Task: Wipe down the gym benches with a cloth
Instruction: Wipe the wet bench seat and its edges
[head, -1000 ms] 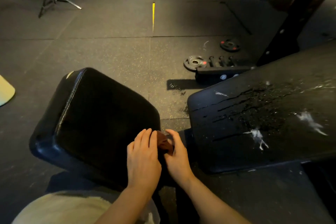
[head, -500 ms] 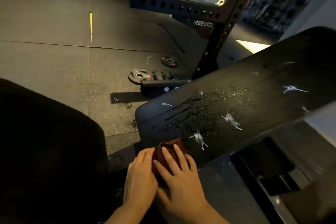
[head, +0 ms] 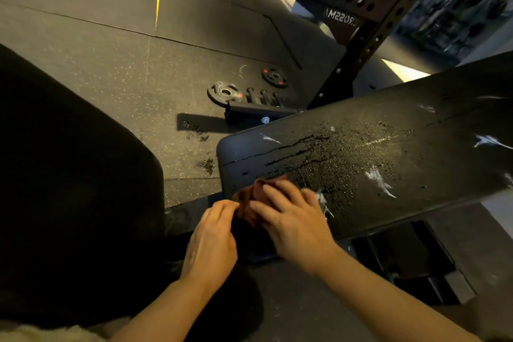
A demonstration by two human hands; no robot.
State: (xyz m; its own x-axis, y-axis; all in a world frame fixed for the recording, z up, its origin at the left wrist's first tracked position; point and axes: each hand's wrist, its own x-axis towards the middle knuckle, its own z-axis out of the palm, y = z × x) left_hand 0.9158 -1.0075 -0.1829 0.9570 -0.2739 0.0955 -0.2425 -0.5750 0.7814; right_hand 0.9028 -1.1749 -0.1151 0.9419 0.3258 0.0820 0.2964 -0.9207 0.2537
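A small reddish-brown cloth [head: 251,197] lies bunched on the near left corner of the black bench back pad [head: 388,153], which is wet with droplets and marked with white smears. My right hand [head: 294,219] lies flat on the cloth, fingers spread and straight, pressing it onto the pad. My left hand [head: 213,241] sits just left of it, its curled fingertips pinching the cloth's left edge. The black seat pad [head: 69,175] fills the left side, dark and dry-looking.
A black perforated rack upright [head: 369,44] and crossbeam stand behind the back pad. Two small weight plates [head: 224,91] and a peg holder lie on the rubber floor beyond the bench. A yellow floor mark [head: 158,3] is at the far left.
Both hands carried the cloth from the gap beside the seat pad onto the back pad's corner. My right hand slid further over the wet area; my view turned right.
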